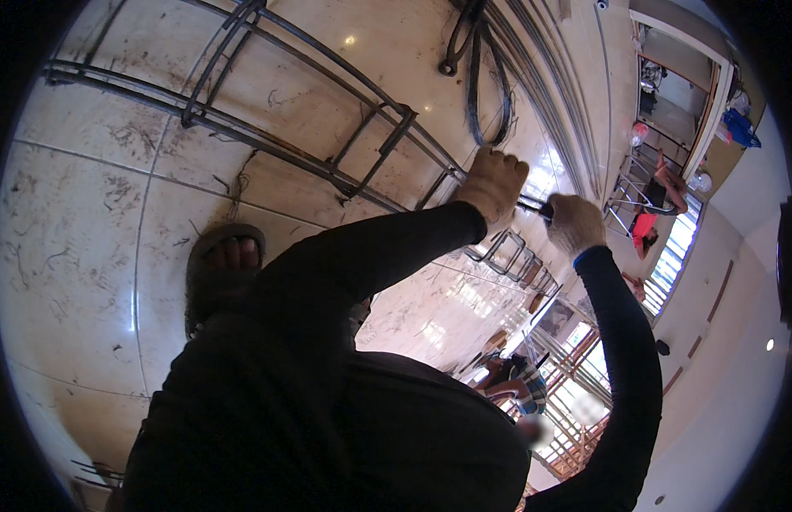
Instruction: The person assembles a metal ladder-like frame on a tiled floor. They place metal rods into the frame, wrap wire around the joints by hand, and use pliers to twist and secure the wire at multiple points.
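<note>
A long cage of steel reinforcing bars (306,162), made of lengthwise bars with square stirrups, crosses from upper left toward my hands. My left hand (496,188), in a beige work glove, is closed in a fist at the cage's right end; what its fingers hold is hidden. My right hand (577,226), also gloved, grips a short dark-handled tool (537,207). That tool spans the small gap between the hands, and its far end disappears near my left hand. Dark sleeves cover both arms.
Several long loose steel bars (554,94) and a dark bent loop (490,102) lie ahead on the stained tiles. A thin wire bundle (235,192) is near my sandalled foot (230,260). Another stirrup row (515,256) stands past my hands. People (643,226) (524,384) are farther right.
</note>
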Available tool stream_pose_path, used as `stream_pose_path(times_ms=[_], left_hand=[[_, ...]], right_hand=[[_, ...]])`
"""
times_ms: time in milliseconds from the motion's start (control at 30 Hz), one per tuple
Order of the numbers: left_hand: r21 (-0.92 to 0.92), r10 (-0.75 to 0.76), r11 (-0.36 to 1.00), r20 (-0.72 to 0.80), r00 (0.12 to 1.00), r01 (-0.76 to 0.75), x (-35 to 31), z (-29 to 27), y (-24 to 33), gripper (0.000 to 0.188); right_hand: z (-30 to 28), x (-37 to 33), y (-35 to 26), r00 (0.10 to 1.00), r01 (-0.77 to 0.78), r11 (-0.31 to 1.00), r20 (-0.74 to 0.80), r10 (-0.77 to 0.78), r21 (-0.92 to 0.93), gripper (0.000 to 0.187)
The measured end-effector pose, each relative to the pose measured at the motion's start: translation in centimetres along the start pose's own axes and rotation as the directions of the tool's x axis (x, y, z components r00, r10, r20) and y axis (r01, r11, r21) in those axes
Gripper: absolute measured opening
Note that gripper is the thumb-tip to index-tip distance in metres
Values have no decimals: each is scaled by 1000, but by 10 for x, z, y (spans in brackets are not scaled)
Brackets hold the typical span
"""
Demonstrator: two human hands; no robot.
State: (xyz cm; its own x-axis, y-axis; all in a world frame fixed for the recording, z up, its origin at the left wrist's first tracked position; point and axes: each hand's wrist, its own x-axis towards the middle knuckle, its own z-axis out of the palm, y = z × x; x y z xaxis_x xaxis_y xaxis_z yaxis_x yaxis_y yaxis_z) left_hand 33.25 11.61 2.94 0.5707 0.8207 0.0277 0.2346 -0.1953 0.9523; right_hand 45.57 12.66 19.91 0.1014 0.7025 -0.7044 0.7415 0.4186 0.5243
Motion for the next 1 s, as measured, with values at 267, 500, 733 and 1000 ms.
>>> stream_pose_path(times_ms=[267,500,733,1000], left_hand=[[-136,-15,990,124,992,32,-103,-16,46,57],[-81,137,989,166,977,-125,-151,-54,13,65],[-190,79,979,-3,997,-78,-134,-81,-10,51],[75,73,993,199,977,-89,-158,-93,-15,57]], right_hand=[[-23,-6,-58,434,-593,592,836,-335,545,39],[52,-104,-119,959,-204,773,283,33,601,27],[172,-190,-222,850,-383,-324,467,245,865,40],[224,-234,-381,510,-113,-969,850,133,220,42]])
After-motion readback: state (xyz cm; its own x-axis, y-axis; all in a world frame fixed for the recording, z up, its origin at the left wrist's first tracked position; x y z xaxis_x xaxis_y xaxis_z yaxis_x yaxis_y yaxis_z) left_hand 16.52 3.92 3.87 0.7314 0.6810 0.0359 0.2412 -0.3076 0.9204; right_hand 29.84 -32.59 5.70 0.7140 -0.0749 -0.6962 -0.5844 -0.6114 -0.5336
